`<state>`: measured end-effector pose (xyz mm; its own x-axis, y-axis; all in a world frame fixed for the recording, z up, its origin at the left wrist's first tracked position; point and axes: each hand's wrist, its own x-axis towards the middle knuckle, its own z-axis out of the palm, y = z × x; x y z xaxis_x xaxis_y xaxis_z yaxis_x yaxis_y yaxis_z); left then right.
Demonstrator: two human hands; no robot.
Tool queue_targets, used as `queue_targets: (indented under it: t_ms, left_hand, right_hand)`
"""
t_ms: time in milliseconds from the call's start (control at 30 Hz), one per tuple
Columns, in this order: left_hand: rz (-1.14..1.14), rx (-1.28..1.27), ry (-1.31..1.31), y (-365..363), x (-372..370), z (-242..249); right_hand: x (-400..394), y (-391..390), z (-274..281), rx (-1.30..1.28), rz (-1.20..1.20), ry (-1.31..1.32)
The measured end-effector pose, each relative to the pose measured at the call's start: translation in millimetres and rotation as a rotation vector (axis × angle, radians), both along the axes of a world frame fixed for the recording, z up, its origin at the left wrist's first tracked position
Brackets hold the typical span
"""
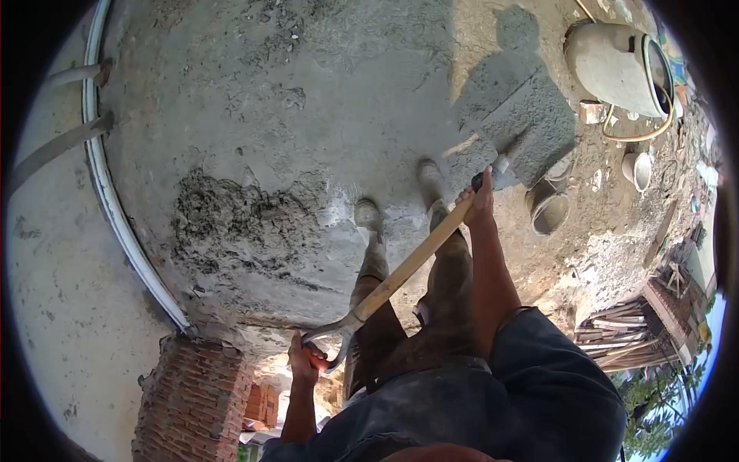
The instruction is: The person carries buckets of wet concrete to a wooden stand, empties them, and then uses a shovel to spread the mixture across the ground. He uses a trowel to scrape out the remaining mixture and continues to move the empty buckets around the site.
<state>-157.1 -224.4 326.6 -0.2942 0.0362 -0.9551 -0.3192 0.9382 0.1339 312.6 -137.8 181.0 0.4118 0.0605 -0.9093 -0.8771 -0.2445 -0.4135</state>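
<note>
I stand on a wet grey concrete slab [308, 92] in mud-caked boots and hold a wooden-shafted shovel [408, 266] across my legs. My right hand [480, 202] grips the shaft far down, close to the blade end. At the top of the shaft, my left hand [303, 359] is closed around the metal D-handle [331, 343]. The cement-coated blade [481, 158] rests on the slab beyond my right boot [431, 181]. A dark pile of wet mortar [231, 227] lies to the left of my left boot [369, 217].
A white pipe [115, 200] edges the slab on the left, beside a plastered wall. A brick pillar [192, 393] stands at lower left. A mixer drum [616, 65], a yellow hose [647, 135], two buckets [550, 209] and stacked planks [623, 331] sit at right.
</note>
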Motion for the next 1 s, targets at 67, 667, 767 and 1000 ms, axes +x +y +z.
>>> queue_targets:
  t_ms: [67,667,767,1000]
  left_hand:
    - [0.049,0.063,0.114,-11.6,-8.8,7.8]
    - [0.463,0.066,0.656,8.9,-84.6,38.6]
    - [0.491,0.231,0.506,125.8,-10.0,-37.6]
    - [0.119,0.424,0.709,78.3,48.1,-51.5]
  right_hand:
    - [-35.1,32.1,-49.1,0.026,0.092,0.070]
    - [-320.1,192.0,-185.2,-0.008,0.391,0.702]
    - [-200.0,287.5,-229.5,0.087,0.339,0.685]
    - [-104.4,291.3,-187.0,0.319,0.283,0.674]
